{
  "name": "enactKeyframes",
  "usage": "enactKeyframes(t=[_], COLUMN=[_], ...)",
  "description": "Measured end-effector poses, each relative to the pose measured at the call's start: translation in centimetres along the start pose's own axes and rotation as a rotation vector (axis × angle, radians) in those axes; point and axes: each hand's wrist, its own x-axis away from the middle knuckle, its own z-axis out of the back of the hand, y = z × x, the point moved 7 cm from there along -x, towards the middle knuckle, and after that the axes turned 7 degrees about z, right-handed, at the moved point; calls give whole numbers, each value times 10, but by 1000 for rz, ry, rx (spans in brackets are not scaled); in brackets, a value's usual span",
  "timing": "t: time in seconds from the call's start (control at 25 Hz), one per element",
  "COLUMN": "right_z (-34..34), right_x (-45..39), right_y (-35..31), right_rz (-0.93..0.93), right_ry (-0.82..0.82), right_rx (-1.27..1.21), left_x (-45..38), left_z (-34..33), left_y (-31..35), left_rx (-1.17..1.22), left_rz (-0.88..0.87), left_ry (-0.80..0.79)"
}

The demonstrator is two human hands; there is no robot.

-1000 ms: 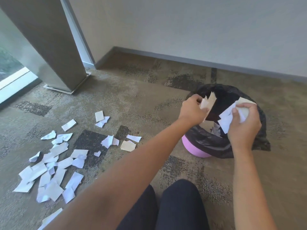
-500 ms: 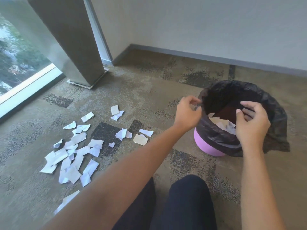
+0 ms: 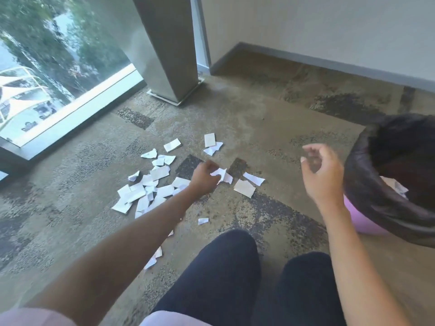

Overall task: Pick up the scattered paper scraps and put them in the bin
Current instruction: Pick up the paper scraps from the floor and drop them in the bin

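White paper scraps point(image 3: 150, 187) strewn over mottled brown-grey carpet point(image 3: 270, 128), thickest in an overlapping heap just left of the left hand point(image 3: 203, 180). Left hand stretched forward and low, fingers bunched down onto a crumpled white scrap point(image 3: 221, 173) at the near edge of a dark carpet patch; touching it for certain, but whether actually pinched or merely pressed, cannot tell. Just right of that hand, apart from it: a tan card-like piece point(image 3: 244, 188) and a white strip point(image 3: 253, 178). Farther back, a cream rectangle point(image 3: 209, 140) above a torn white bit, and a small folded piece point(image 3: 172, 145) to their left. Nearer the knees point(image 3: 226, 267), one tiny scrap point(image 3: 203, 221) alone, with faint dark print too small and blurred to read; a few more scraps partly hidden under the left forearm. Right hand point(image 3: 323, 175) raised above the floor between the scraps and the bin point(image 3: 367, 224), fingers loosely curled and spread, holding nothing, well apart from the left hand. Pink bin at the right edge, lined with a black bag point(image 3: 367, 184) folded over its rim, just right of the right wrist; white scraps point(image 3: 397, 188) already lying inside. No legible brand, label or writing anywhere. Beyond: metal column base point(image 3: 174, 67), floor-level window point(image 3: 47, 67), pale wall point(image 3: 329, 27) with grey skirting.
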Motion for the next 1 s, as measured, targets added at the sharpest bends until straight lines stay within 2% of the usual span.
enactKeyframes(t=[0.24,0.36,0.56,0.68,0.8,1.0], right_z=[-164,-239,-345,-385,-417,-453], right_x=[30,46,87,103,99,91], right_y=[-15,-29,-54,-69,-73,-70], right_rz=[-97,-100,37,156,99,74], right_ry=[-446,-666,-1053,-1180,-1247,-1376], right_rx=[-50,-41,124,267,288,404], left_x=[-43,-40,-24,-25,-29,-34], left_z=[90,117,110,91,83,87], left_y=[-166,-229,-298,-299,-291,-288], left_rx=[-152,-323,-219,-172,-126,-157], left_rz=[351,505,815,792,749,689], left_ry=[94,71,-76,-36,63,113])
